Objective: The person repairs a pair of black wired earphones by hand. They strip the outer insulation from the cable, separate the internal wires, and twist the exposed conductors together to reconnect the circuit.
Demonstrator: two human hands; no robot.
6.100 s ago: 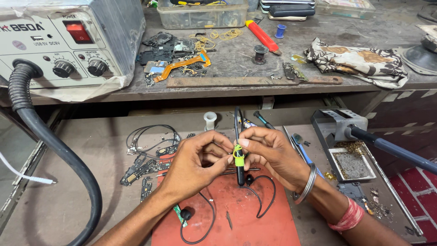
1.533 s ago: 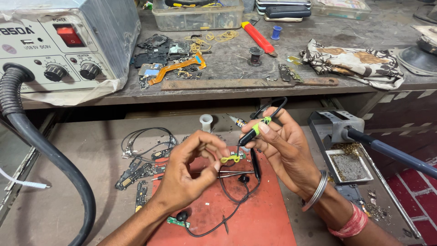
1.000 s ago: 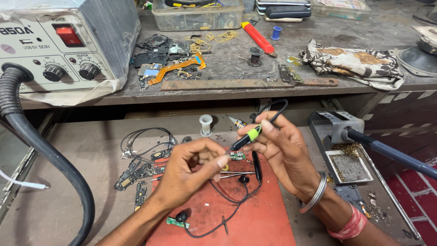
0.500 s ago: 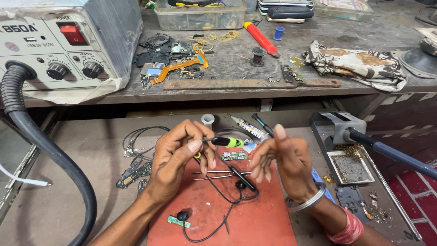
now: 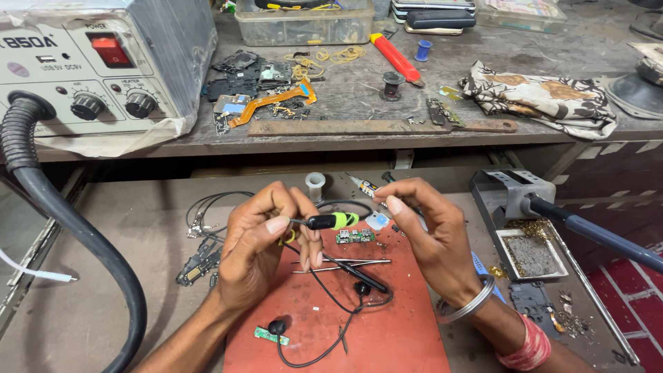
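My left hand (image 5: 262, 242) pinches the thin end of a black and green earphone module (image 5: 331, 221) between thumb and forefinger, holding it level above a red work mat (image 5: 387, 331). My right hand (image 5: 431, 238) hovers just right of the module's green end with its fingers curled apart and nothing in them. Beneath the module a small green circuit board (image 5: 356, 236) and metal tweezers (image 5: 345, 262) lie on the mat. Black wire runs from there to two black earbuds (image 5: 361, 288), one of them near a tiny green board (image 5: 271, 336).
A grey rework station (image 5: 90, 69) with a thick black hose (image 5: 62, 228) stands at the left. A soldering iron stand (image 5: 514, 197) and tin (image 5: 532, 255) sit at the right. Cable scraps (image 5: 207, 221), a white spool (image 5: 315, 185), a patterned cloth (image 5: 545, 97) and a red tool (image 5: 397, 59) lie around.
The black and green module passed from my right hand to my left. My right hand let go and now hovers beside it with curled fingers.
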